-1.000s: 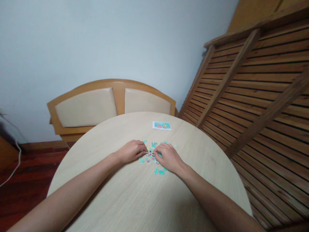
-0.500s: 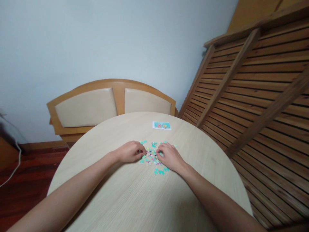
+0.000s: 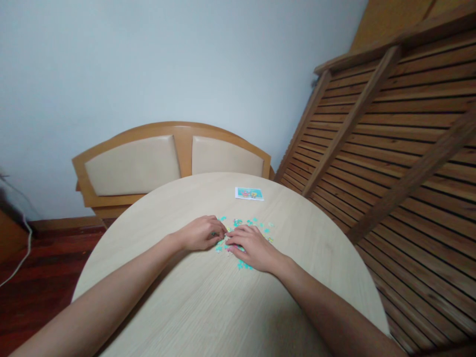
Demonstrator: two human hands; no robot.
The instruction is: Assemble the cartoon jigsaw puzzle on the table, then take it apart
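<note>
Small jigsaw puzzle pieces (image 3: 238, 222), mostly teal with some pink and yellow, lie scattered near the middle of the round table (image 3: 178, 297). My left hand (image 3: 201, 234) rests at the left edge of the pile, fingers curled toward the thumb; whatever sits in its fingertips is too small to make out. Over the pile lies my right hand (image 3: 256, 248), palm down with fingers stretched out and a little apart, covering many pieces. Its fingertips come close to those of my left hand. Beyond the pile, a picture card (image 3: 249, 194) with two cartoon figures on teal lies flat.
A wooden headboard (image 3: 183, 148) with cream panels stands behind the table against the pale wall. On the right, a slatted wooden frame (image 3: 372, 148) leans close to the table edge. A white cable (image 3: 28, 243) hangs at the far left above the reddish floor.
My right hand has moved left and slightly nearer to me over the pile, and its pinched fingers have spread out flat. My left hand has barely moved.
</note>
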